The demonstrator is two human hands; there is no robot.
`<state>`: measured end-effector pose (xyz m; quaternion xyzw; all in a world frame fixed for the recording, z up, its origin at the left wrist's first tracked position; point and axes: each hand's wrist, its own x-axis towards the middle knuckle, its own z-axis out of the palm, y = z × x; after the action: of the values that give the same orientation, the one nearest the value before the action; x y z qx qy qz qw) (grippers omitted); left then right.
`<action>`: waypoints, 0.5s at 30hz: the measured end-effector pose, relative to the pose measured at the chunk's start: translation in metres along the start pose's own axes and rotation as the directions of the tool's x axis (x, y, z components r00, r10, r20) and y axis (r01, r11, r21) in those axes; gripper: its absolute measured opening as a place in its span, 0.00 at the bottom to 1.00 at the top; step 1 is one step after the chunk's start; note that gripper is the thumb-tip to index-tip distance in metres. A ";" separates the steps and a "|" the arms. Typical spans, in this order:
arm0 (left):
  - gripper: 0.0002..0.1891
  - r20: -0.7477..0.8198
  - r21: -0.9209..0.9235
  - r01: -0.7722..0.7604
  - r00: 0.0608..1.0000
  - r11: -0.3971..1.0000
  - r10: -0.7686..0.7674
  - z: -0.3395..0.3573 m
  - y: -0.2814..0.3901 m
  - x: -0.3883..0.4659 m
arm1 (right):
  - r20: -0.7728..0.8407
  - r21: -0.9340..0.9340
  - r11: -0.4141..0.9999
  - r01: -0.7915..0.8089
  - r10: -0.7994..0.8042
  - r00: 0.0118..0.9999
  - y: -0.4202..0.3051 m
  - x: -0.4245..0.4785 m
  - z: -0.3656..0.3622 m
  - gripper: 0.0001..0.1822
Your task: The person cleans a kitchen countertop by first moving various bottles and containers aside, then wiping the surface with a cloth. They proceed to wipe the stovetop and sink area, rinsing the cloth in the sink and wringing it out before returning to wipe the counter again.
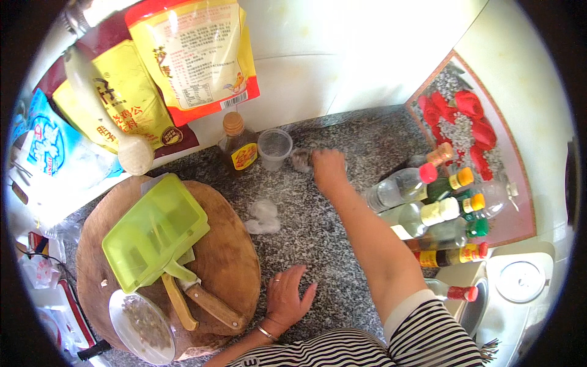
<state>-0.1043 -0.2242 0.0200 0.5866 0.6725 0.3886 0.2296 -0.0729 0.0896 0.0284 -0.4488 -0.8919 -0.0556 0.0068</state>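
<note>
My right hand [329, 169] reaches to the back of the speckled stone counter [316, 238], its fingers down at a small clear container [302, 159]; whether it grips that cannot be made out. Just left of it stands an open clear plastic tub [274, 147], beside a brown bottle with an orange cap [238, 147]. My left hand [289, 293], with a ring and a bracelet, rests near the counter's front edge, fingers apart and holding nothing. Between the hands and the chopping block lie crumpled clear plastic pieces [263, 216].
A round wooden chopping block [229, 229] at left bears a green lidded plastic box [156, 229], knives with wooden handles [215, 306] and a white dish of chopped food [144, 325]. Several capped bottles [399, 186] crowd the right. Seasoning packets [192, 59] hang at upper left.
</note>
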 end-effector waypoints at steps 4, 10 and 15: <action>0.24 -0.027 -0.007 -0.013 1.000 1.000 0.012 0.000 0.000 0.001 | -0.010 0.067 0.996 0.056 -0.056 0.998 -0.013 -0.072 -0.010 0.08; 0.24 -0.079 0.071 -0.018 0.997 0.997 0.023 0.002 -0.002 -0.003 | -0.075 0.095 0.984 0.150 -0.143 0.987 -0.032 -0.155 -0.016 0.08; 0.25 -0.003 0.022 0.041 0.999 0.999 -0.041 -0.003 0.006 0.000 | -0.035 -0.044 0.999 0.020 -0.022 0.999 -0.013 -0.093 -0.008 0.08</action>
<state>-0.1030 -0.2247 0.0267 0.5748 0.6889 0.3770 0.2301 -0.0286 0.0068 0.0294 -0.4384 -0.8948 -0.0830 0.0124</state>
